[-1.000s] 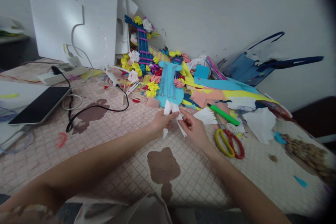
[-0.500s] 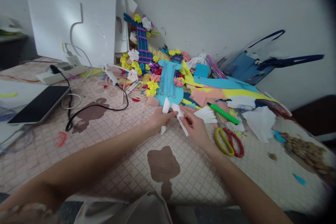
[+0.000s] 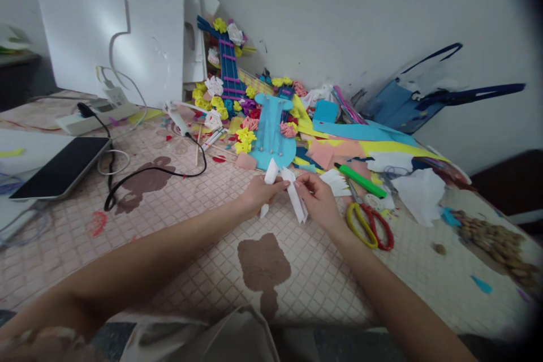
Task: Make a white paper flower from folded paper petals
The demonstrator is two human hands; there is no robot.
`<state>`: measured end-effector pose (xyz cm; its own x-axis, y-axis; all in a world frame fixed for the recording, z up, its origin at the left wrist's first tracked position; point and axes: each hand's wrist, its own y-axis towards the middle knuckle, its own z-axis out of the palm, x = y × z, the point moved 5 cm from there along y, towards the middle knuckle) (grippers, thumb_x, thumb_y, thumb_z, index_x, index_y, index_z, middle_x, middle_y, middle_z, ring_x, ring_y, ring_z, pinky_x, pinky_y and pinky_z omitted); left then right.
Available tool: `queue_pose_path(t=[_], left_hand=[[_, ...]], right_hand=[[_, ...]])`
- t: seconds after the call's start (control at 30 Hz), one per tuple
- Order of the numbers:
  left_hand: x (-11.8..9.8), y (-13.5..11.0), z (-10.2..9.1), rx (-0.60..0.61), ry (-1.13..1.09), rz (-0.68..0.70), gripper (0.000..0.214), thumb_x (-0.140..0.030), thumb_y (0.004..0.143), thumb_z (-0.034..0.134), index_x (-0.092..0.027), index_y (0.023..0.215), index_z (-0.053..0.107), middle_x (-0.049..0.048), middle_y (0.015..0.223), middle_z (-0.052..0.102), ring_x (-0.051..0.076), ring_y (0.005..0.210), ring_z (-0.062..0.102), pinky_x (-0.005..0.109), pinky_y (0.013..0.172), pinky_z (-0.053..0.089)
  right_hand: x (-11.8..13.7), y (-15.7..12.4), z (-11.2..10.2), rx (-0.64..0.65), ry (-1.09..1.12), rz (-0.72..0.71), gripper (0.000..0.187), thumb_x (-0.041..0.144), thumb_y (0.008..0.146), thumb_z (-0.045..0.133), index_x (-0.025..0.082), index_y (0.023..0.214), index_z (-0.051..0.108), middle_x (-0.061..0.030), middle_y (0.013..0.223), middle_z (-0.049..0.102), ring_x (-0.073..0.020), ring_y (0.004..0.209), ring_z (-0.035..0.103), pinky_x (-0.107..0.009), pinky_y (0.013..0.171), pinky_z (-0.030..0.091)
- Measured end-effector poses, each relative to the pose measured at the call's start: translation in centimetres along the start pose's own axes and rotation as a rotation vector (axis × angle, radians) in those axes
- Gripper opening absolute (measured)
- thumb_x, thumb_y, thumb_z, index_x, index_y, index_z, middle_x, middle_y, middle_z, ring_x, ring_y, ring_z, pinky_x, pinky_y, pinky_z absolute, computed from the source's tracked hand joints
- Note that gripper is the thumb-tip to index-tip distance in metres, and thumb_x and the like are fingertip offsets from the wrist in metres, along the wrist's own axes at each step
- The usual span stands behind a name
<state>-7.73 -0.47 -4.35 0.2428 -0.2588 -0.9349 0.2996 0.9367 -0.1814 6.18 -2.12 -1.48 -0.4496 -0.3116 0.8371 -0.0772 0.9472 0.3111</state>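
Observation:
Both hands meet over the tabletop, fingers closed on a folded white paper strip [image 3: 297,203]. My left hand [image 3: 258,195] pinches its left part, where one end stands up and another hangs below the fingers. My right hand [image 3: 317,195] grips the right part near the top, and the paper slants down to the right beneath it. Just beyond my hands lies a light-blue guitar-shaped cutout [image 3: 271,130] with strings and paper flowers beside it. Scissors [image 3: 370,226] with yellow and red handles rest right of my right hand, near a green cutter or marker [image 3: 360,180].
A dark-blue paper guitar [image 3: 230,68] with flowers leans at the back. A hot glue gun [image 3: 176,119] with a black cord lies left of centre. A tablet [image 3: 61,167] is at far left, a power strip [image 3: 95,116] behind it. Peanuts [image 3: 494,243] lie far right, below a blue bag [image 3: 394,104].
The right part of the white paper strip now looks wider and more spread, and my right hand's fingers have shifted up toward its top. The view has moved slightly.

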Motion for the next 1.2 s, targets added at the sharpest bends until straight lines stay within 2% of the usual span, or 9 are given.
queue_pose_path(t=[0.37, 0.47, 0.6, 0.73, 0.9, 1.1, 1.2], left_hand=[[0.6, 0.4, 0.0, 0.028, 0.030, 0.002, 0.030, -0.034, 0.064, 0.076, -0.013, 0.063, 0.053, -0.0080, 0.047, 0.036, 0.002, 0.039, 0.027, 0.020, 0.039, 0.016], [0.4, 0.3, 0.0, 0.018, 0.070, 0.009, 0.029, -0.034, 0.065, 0.075, -0.013, 0.064, 0.056, -0.0067, 0.048, 0.040, 0.003, 0.039, 0.029, 0.020, 0.039, 0.018], [0.3, 0.2, 0.1, 0.026, 0.110, 0.028, 0.031, -0.036, 0.065, 0.074, -0.014, 0.059, 0.053, -0.0070, 0.044, 0.037, 0.004, 0.039, 0.030, 0.020, 0.038, 0.020], [0.5, 0.3, 0.2, 0.057, 0.100, 0.020, 0.032, -0.040, 0.065, 0.074, -0.013, 0.063, 0.057, -0.0065, 0.047, 0.040, 0.004, 0.039, 0.030, 0.020, 0.038, 0.019], [0.6, 0.3, 0.4, 0.096, 0.037, 0.021, 0.039, -0.043, 0.064, 0.075, -0.015, 0.058, 0.048, -0.0087, 0.047, 0.032, 0.003, 0.039, 0.027, 0.020, 0.038, 0.017], [0.7, 0.2, 0.7, 0.152, 0.017, 0.000, 0.044, -0.048, 0.062, 0.075, -0.016, 0.060, 0.044, -0.0099, 0.046, 0.028, 0.003, 0.039, 0.025, 0.019, 0.038, 0.017], [0.7, 0.1, 0.7, 0.154, 0.010, -0.008, 0.041, -0.045, 0.061, 0.076, -0.016, 0.062, 0.048, -0.0097, 0.046, 0.030, 0.003, 0.039, 0.025, 0.019, 0.038, 0.016]], right_hand=[[-1.1, 0.2, 0.5, 0.091, 0.128, 0.085, 0.023, 0.042, 0.081, 0.054, 0.019, 0.077, 0.056, -0.0002, 0.071, 0.054, -0.0138, 0.065, 0.049, -0.027, 0.060, 0.042], [-0.7, 0.1, 0.4, 0.066, 0.129, 0.078, 0.023, 0.042, 0.081, 0.055, 0.019, 0.078, 0.057, -0.0011, 0.073, 0.056, -0.0138, 0.065, 0.050, -0.027, 0.059, 0.043], [-0.1, 0.1, 0.2, 0.023, 0.125, 0.037, 0.021, 0.040, 0.079, 0.059, 0.019, 0.078, 0.058, -0.0029, 0.079, 0.058, -0.0143, 0.068, 0.052, -0.026, 0.058, 0.043], [-0.5, 0.1, 0.1, 0.026, 0.158, 0.055, 0.021, 0.040, 0.079, 0.059, 0.019, 0.077, 0.058, -0.0018, 0.077, 0.057, -0.0136, 0.068, 0.050, -0.027, 0.060, 0.042], [-0.9, 0.2, 0.3, 0.072, 0.212, 0.080, 0.022, 0.041, 0.081, 0.056, 0.019, 0.078, 0.058, -0.0006, 0.075, 0.056, -0.0129, 0.066, 0.048, -0.027, 0.060, 0.042], [-0.2, 0.2, 0.1, 0.054, 0.105, 0.007, 0.018, 0.037, 0.082, 0.054, 0.019, 0.080, 0.058, -0.0038, 0.084, 0.059, -0.0161, 0.079, 0.054, -0.028, 0.066, 0.044], [0.0, 0.1, 0.0, 0.015, 0.099, 0.020, 0.017, 0.036, 0.080, 0.057, 0.020, 0.085, 0.056, -0.0043, 0.087, 0.060, -0.0175, 0.081, 0.056, -0.029, 0.066, 0.046]])
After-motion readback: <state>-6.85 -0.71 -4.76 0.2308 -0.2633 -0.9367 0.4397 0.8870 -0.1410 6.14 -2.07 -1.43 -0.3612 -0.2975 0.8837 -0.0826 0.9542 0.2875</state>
